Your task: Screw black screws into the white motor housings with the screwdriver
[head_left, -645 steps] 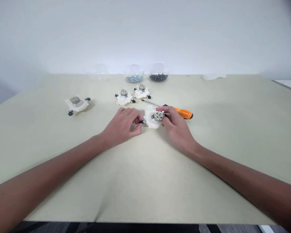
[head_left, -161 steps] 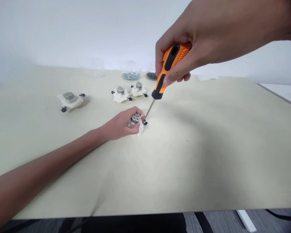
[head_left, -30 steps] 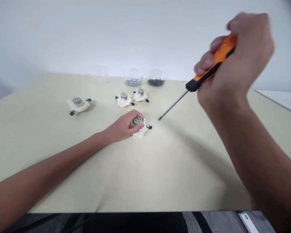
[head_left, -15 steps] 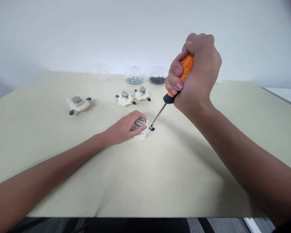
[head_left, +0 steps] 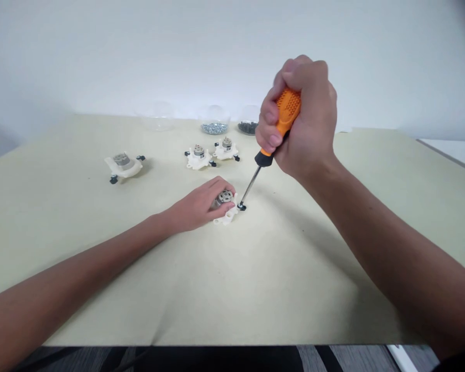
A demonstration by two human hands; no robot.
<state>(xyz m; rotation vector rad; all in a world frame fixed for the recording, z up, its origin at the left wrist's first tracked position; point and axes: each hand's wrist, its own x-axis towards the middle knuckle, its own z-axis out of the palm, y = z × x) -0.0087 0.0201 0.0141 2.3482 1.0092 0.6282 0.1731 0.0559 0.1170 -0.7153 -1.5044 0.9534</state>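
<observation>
"One motor piece (head_left: 225, 199) is sitting where?"
"Centrally; space is stretching to the table's near edge (head_left: 217, 336). Left hand's (head_left: 197, 206) fingers are grasping the piece, right hand's (head_left: 300, 113) are clenching the screwdriver (head_left: 289, 109)."

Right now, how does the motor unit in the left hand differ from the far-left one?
Held unit is gripped by the left hand; far-left unit sits untouched. The screwdriver tip is at the held unit's black clip; no tool is on the far-left unit. Held unit shows one clip, far-left unit two. Both: white base, silver motor.
</observation>
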